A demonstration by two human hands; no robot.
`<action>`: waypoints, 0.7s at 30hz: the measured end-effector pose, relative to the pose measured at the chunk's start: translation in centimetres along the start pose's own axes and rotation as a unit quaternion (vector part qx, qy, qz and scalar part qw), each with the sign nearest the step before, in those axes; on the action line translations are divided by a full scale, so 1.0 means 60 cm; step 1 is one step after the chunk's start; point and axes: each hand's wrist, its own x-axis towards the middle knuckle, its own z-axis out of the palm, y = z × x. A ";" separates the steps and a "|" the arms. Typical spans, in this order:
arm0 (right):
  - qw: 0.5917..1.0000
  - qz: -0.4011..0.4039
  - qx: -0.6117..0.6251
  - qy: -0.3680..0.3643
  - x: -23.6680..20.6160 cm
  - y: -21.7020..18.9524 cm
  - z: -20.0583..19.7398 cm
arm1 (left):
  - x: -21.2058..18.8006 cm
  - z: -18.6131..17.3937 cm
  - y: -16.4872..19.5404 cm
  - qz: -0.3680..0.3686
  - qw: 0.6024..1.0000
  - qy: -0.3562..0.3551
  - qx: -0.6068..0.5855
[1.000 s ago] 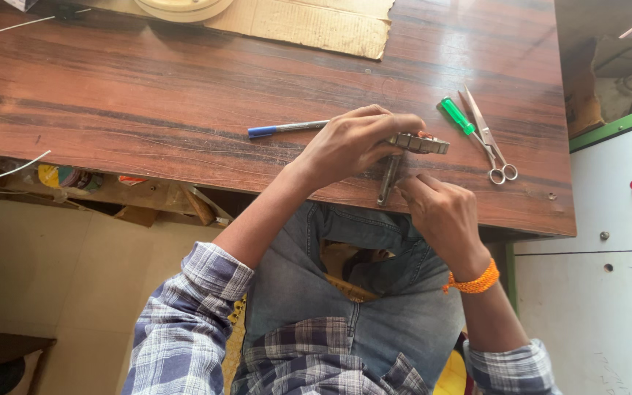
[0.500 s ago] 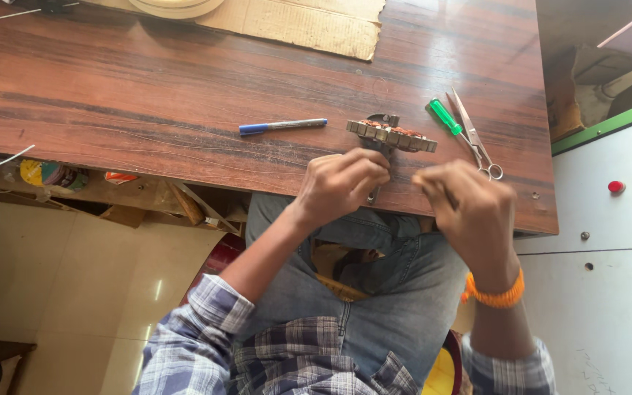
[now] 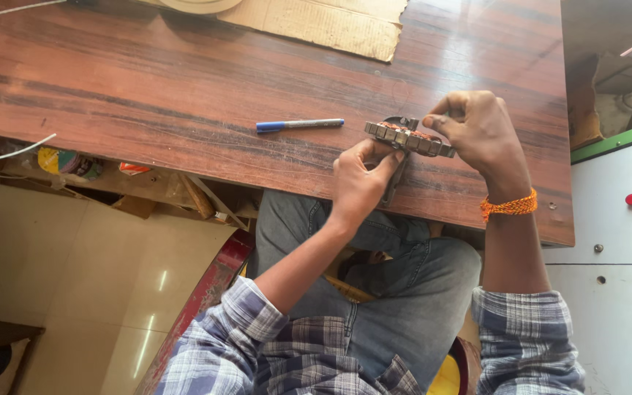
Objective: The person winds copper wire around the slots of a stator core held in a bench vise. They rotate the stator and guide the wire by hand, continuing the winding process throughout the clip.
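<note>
A flat metal part (image 3: pixel 407 137) with segmented edges and copper-coloured windings lies on the brown wooden table (image 3: pixel 184 95) near its front edge. My left hand (image 3: pixel 358 183) pinches the part's left end, and a dark slim tool (image 3: pixel 395 184) runs down beside its fingers. My right hand (image 3: pixel 477 132), with an orange band on the wrist, curls over the part's right end. Whether the left hand also grips the tool is unclear.
A blue pen (image 3: pixel 298 125) lies left of the part. A cardboard sheet (image 3: pixel 330 22) rests at the table's far edge. A white wire (image 3: pixel 9 153) hangs off the left side. A white cabinet (image 3: pixel 616 292) with a red button stands to the right.
Both hands have moved from the table's front edge up onto the part. My right hand now covers the spot where the green marker and scissors lay.
</note>
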 end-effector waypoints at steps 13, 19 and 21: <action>0.977 0.084 0.176 0.090 -0.083 0.022 -0.055 | 0.112 -0.051 0.048 0.427 0.811 -0.268 0.297; 0.982 -0.031 0.172 0.067 -0.127 -0.023 -0.063 | 0.110 -0.059 0.050 0.402 0.827 -0.287 0.269; 0.985 -0.019 0.167 0.046 -0.138 -0.033 -0.050 | 0.107 -0.058 0.053 0.397 0.832 -0.288 0.260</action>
